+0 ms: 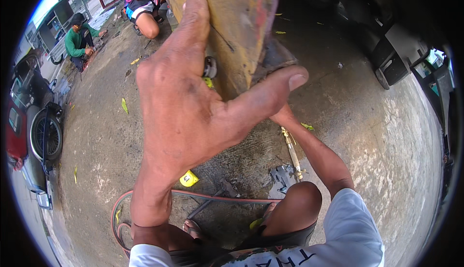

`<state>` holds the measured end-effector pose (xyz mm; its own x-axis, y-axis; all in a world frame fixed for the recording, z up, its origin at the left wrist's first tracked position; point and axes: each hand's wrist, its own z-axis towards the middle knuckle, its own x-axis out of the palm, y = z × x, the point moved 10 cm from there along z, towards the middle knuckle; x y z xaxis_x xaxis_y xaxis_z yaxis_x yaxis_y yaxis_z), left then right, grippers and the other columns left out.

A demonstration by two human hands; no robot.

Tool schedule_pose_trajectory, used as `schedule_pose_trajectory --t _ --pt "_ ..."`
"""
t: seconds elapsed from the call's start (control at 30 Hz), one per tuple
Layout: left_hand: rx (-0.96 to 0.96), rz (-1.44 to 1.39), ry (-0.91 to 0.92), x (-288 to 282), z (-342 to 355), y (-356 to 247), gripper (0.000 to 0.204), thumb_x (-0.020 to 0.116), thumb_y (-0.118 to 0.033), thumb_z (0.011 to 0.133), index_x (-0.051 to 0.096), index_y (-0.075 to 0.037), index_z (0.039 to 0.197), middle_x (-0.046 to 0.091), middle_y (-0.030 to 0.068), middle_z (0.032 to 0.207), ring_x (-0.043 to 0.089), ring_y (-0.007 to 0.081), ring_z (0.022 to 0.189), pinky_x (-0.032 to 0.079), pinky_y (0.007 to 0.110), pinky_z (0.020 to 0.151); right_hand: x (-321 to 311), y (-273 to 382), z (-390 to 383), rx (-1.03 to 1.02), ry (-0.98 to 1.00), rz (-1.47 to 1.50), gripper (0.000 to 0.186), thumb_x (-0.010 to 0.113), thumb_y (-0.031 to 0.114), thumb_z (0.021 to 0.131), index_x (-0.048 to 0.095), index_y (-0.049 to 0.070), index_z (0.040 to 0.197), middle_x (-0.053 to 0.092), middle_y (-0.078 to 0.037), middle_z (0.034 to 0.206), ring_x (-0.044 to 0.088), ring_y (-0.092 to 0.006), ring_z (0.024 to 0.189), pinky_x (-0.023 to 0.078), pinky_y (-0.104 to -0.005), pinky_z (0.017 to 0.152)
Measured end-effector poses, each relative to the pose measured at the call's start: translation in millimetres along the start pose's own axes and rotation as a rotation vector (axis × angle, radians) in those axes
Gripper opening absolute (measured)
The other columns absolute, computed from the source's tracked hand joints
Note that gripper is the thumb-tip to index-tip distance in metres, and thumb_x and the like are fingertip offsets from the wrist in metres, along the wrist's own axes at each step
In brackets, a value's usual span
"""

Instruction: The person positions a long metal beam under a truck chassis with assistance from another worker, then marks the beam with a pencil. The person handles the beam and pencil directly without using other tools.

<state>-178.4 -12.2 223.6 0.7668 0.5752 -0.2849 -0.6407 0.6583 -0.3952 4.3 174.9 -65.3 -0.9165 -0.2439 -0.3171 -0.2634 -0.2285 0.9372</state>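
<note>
My left hand (179, 93) is raised close in front of me, its back facing me. Its index finger stretches upward and its thumb points right, spread wide apart; the other fingers are hidden. Both overlap a worn yellow metal panel (237, 20), and the thumb tip is at its dark lower corner. Behind that thumb, my right hand (281, 114) shows only in small part, its fingers hidden. Close below it is a brass gas torch (293, 155) with valves; whether I hold it cannot be seen. A round metal piece (210, 67) shows beside the panel.
A yellow tape measure (189, 178) and a red hose (193, 194) lie on the concrete near my feet. At upper left, a person in green (77, 42) crouches near sparks; another person (145, 15) squats behind the panel. A motorcycle with a red sidecar (43, 131) stands left.
</note>
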Motion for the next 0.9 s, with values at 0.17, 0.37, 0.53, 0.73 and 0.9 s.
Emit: schedule_pose_trajectory --t 0.17,0.37,0.53,0.73,0.9 --pt "-0.2 -0.02 0.146 7 0 -3 0.052 0.079 -0.034 0.079 0.072 0.005 0.112 0.074 0.0115 0.1 0.07 0.0188 0.088 0.054 0.033 0.087 3 16 10 -0.083 0.025 0.118 0.021 0.068 0.019 0.099 0.064 0.004 0.113 0.068 0.0 0.096 0.061 -0.0084 0.094 0.049 -0.0298 0.087" --pt "-0.428 0.094 0.171 6 -12 -2 0.042 0.087 -0.021 0.074 0.071 0.005 0.102 0.07 0.0074 0.08 0.067 0.015 0.069 0.053 0.028 0.066 -3 41 17 -0.121 0.028 0.217 0.018 0.07 0.021 0.097 0.067 0.006 0.104 0.066 0.002 0.084 0.055 -0.0068 0.075 0.047 -0.0269 0.069" --pt "-0.476 0.136 0.033 0 -22 -1 0.068 0.088 -0.016 0.071 0.055 0.004 0.127 0.062 0.0127 0.113 0.059 0.0228 0.101 0.045 0.034 0.093 -20 54 48 -0.129 -0.013 0.358 0.02 0.068 0.024 0.1 0.064 0.004 0.103 0.062 0.002 0.082 0.056 -0.0066 0.073 0.047 -0.0248 0.069" --pt "-0.415 0.096 -0.172 -4 -32 0 0.072 0.084 -0.011 0.071 0.053 0.005 0.134 0.063 0.0175 0.124 0.062 0.0282 0.112 0.047 0.038 0.102 -44 172 110 -0.408 0.117 0.41 0.017 0.065 0.02 0.099 0.062 0.004 0.105 0.064 -0.002 0.086 0.06 -0.0082 0.075 0.049 -0.0246 0.07" --pt "-0.433 0.16 -0.101 -7 -43 0 0.061 0.08 -0.006 0.075 0.056 0.006 0.13 0.066 0.0176 0.12 0.063 0.0272 0.113 0.048 0.037 0.102 -28 293 136 -0.66 0.276 0.299 0.028 0.062 0.027 0.099 0.068 0.0 0.104 0.07 -0.008 0.089 0.068 -0.0113 0.077 0.058 -0.0267 0.074"
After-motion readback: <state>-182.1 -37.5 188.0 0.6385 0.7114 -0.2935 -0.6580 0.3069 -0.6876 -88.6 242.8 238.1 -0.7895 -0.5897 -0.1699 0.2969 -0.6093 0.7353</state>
